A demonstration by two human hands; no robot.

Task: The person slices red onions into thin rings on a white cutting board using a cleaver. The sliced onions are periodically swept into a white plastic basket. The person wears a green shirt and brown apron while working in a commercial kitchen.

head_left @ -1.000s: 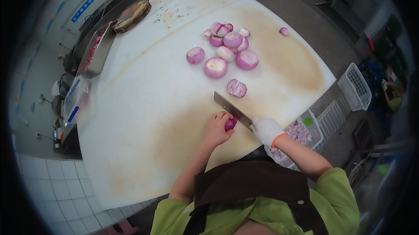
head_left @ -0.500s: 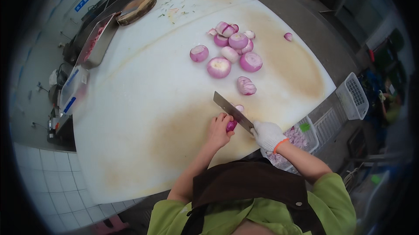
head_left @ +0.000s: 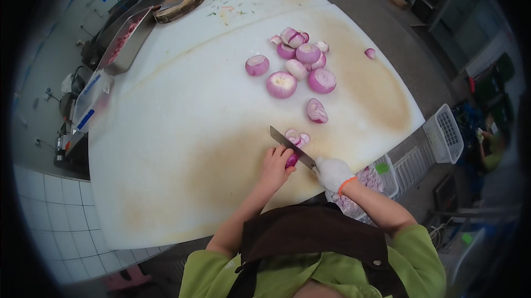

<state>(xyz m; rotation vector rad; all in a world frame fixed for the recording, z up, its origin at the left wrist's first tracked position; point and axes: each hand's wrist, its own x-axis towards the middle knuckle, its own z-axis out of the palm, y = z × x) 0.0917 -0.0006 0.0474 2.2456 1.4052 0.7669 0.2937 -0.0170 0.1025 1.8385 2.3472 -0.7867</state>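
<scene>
My bare left hand (head_left: pixel 274 168) is closed around a purple onion piece (head_left: pixel 292 159) and presses it to the white board (head_left: pixel 166 149). In my right hand (head_left: pixel 335 174), which wears a white knit glove with an orange cuff, is the handle of a cleaver (head_left: pixel 291 146). Its broad blade slants away to the far left and stands right against the onion piece, by my left fingertips. Just beyond the blade lie several thin onion slices (head_left: pixel 299 137). A cut onion half (head_left: pixel 317 111) rests farther off.
Several peeled onions (head_left: pixel 281 84) are grouped farther back; a small onion piece (head_left: pixel 370 53) lies at the right edge. On the far left are a metal tray of meat (head_left: pixel 133 49), a round wooden block (head_left: pixel 181 4) and a clear plastic box (head_left: pixel 93 99). Chopped onion fills a basket (head_left: pixel 390 179) below the right edge.
More onion slices now lie beyond the blade. The cleaver and my right hand have shifted slightly left, toward my left hand. The whole view has tilted a little.
</scene>
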